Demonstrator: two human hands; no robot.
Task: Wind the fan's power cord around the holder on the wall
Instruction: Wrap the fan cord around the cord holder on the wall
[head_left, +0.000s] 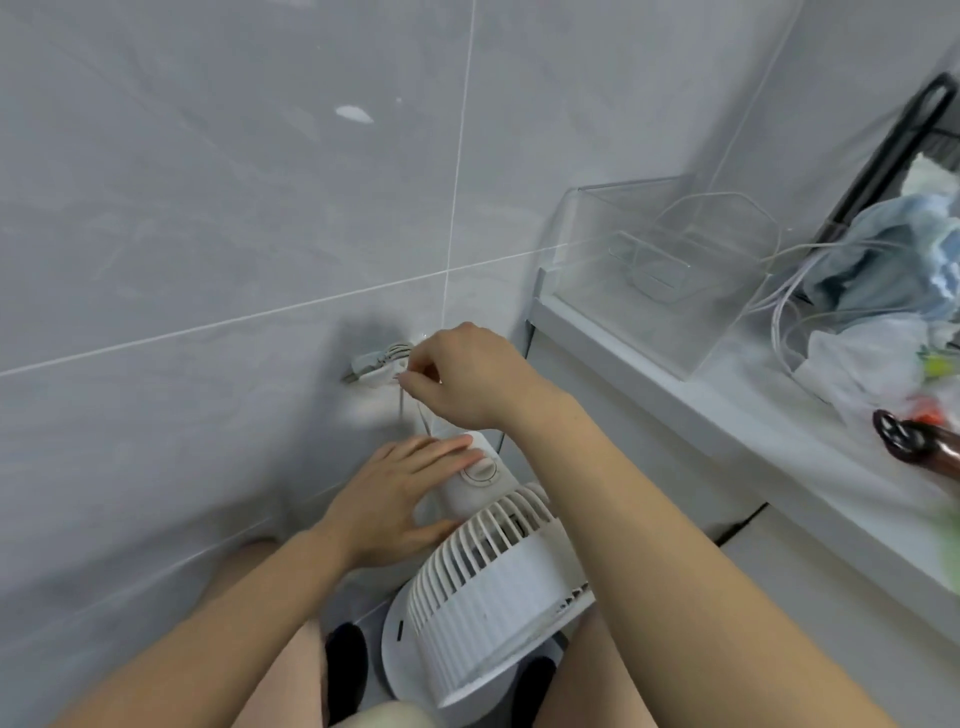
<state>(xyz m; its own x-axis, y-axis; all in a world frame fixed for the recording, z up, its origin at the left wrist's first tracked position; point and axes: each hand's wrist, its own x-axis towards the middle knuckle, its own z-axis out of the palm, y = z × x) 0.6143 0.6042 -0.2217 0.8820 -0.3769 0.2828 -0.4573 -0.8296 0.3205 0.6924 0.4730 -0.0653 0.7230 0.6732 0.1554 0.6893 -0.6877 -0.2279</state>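
Both hands are seen at work low on a grey tiled wall (208, 208): the power cord (423, 415) is pinched by the right hand (467, 374) beside the wall-mounted holder (374, 364), where coils are already wound, while the white fan (483, 582) is steadied by the flat, open-fingered left hand (400, 499) on its control housing
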